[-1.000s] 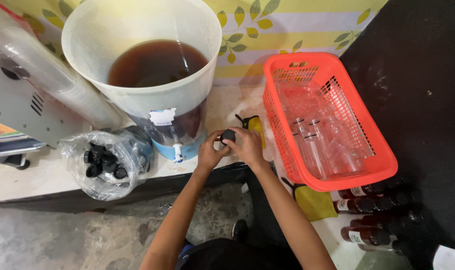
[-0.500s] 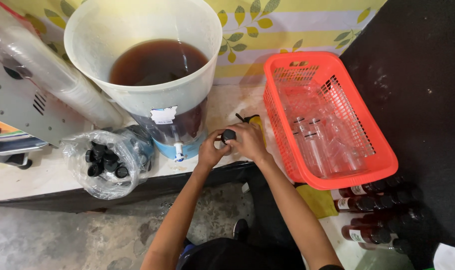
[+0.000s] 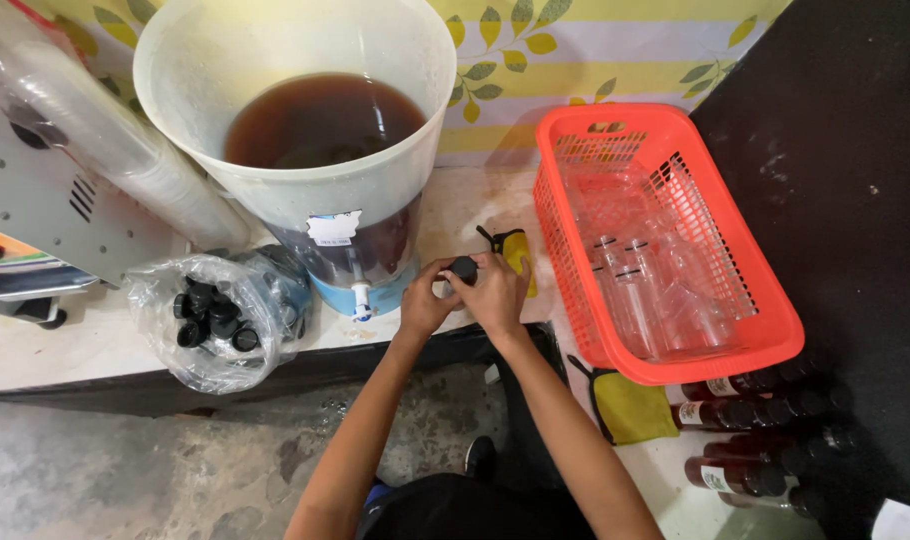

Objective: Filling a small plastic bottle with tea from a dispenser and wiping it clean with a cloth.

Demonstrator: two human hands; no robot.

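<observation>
Both hands met at the counter edge below the dispenser tap: the left hand (image 3: 425, 300) wrapped a bottle, mostly hidden, while the right hand (image 3: 495, 292) pinched its black cap (image 3: 464, 267). Keeping the bottle upright would help the cap seat square. Beyond stood the dispenser (image 3: 315, 150).

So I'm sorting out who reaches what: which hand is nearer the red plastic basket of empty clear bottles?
Right. The right hand sits just left of the red plastic basket, on the black cap; the left hand is farther left, by the white tap.
</observation>
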